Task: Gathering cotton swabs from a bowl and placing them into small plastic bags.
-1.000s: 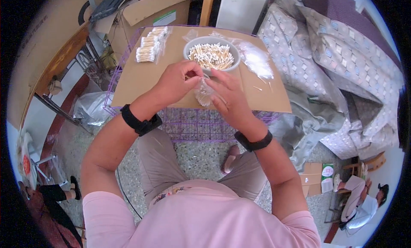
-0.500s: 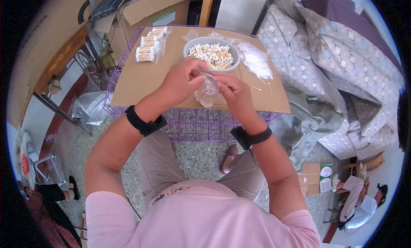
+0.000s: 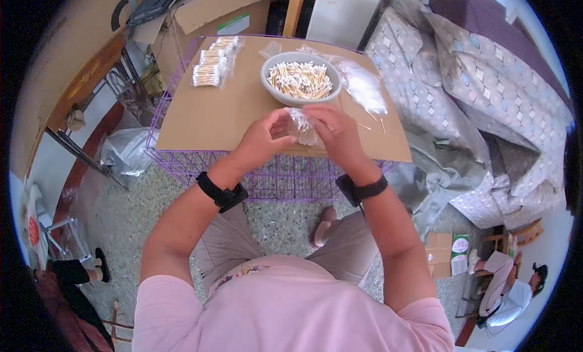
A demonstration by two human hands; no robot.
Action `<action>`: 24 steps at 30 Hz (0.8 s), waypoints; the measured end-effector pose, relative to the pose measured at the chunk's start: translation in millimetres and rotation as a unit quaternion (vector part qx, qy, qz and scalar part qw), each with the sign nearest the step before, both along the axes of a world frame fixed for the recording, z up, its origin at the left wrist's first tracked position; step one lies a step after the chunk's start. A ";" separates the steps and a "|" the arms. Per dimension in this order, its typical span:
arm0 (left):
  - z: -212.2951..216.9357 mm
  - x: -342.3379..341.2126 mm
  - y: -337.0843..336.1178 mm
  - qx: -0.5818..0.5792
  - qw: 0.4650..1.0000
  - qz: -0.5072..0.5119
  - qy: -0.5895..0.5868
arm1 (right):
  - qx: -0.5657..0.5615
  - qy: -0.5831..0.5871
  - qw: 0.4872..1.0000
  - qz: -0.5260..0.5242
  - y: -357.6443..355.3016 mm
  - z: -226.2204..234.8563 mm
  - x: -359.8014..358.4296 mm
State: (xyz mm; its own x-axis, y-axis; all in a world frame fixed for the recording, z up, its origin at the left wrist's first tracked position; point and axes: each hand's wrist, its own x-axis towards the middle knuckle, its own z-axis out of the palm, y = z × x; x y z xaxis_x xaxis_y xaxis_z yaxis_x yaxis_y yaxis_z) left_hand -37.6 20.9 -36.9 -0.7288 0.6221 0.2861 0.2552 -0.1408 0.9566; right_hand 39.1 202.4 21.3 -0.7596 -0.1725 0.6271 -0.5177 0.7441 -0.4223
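Note:
A small clear plastic bag of cotton swabs [image 3: 303, 132] is between my two hands, low over the cardboard's near edge. My left hand [image 3: 262, 136] curls round the bag's left side, fingertips near its top and thumb lower down. From the right, my right hand [image 3: 337, 132] grips the bag's upper edge and side, partly hiding it. Just beyond them stands a grey bowl [image 3: 271, 91] heaped with loose cotton swabs [image 3: 300, 78]. Filled bags of swabs [image 3: 209, 69] lie in a row at the far left.
A pile of empty clear bags [image 3: 362, 88] lies right of the bowl, with a few stray swabs [image 3: 382, 125] nearby. The cardboard sheet [image 3: 194, 121] rests on a purple wire cage [image 3: 285, 176]. Patterned padded sheeting [image 3: 486, 97] crowds the right side. Another person [image 3: 510, 300] sits at lower right.
Both hands have come down and nearer to me with the bag, away from the bowl's rim. My left hand has shifted from the bag's mouth to its side.

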 end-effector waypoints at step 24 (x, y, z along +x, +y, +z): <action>9.6 8.5 18.9 -0.043 0.999 0.003 0.016 | -0.004 0.031 0.999 0.025 -0.1 -2.4 10.1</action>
